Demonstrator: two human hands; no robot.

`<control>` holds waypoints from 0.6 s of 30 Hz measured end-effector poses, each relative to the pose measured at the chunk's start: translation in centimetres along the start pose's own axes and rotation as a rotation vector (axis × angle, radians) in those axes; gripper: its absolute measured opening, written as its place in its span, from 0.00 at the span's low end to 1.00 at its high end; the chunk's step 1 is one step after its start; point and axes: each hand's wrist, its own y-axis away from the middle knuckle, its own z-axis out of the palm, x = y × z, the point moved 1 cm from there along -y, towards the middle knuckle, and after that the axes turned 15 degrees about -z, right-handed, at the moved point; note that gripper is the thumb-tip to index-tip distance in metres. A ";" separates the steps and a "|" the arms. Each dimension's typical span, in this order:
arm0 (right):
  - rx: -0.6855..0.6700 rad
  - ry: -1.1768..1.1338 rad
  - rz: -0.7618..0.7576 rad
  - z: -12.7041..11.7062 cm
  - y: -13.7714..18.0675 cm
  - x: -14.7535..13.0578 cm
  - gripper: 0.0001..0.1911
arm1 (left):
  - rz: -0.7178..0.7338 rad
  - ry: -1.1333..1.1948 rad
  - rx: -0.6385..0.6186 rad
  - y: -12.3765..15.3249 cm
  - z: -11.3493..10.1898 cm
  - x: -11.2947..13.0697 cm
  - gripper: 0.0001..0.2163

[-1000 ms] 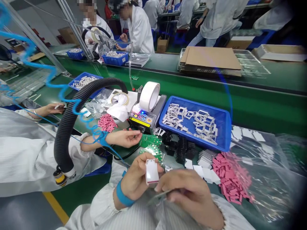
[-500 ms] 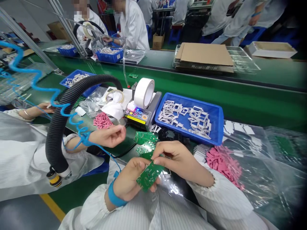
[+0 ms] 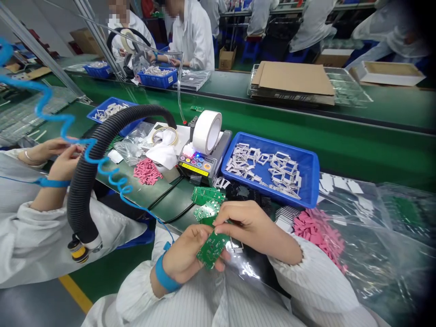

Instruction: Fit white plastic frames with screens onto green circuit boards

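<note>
My left hand grips a green circuit board from its left side, with fingertips showing beneath it. Above the board's upper edge, the thumb and forefinger of my right hand are pinched together; whatever lies between them is too small to make out. Just beyond my hands, more green circuit boards lie overlapping on the bench. A white frame piece shows partly below my right hand. Around my left wrist is a blue strap.
A tape dispenser carries a white tape roll. Right of it stands a blue bin of white frames. Pink pieces lie near my right sleeve. At left, a black hose arches beside a co-worker's hands.
The co-worker's nearer hand has drawn back left from beside the tape dispenser to their other hand. The circuit board in my left hand has turned slightly. My right hand stays pinched at its edge.
</note>
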 end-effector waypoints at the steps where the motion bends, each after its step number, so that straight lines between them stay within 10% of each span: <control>1: -0.047 0.025 -0.022 -0.1 0.0 0.1 0.08 | -0.032 0.037 -0.041 -0.2 0.0 -0.1 0.22; 8: 0.145 0.482 0.234 0.5 1.1 -1.3 0.10 | 0.089 0.197 0.062 -1.7 0.5 0.2 0.13; 18: 0.021 0.554 0.458 0.1 2.6 -2.3 0.10 | 0.289 0.113 0.137 -4.1 3.7 0.8 0.12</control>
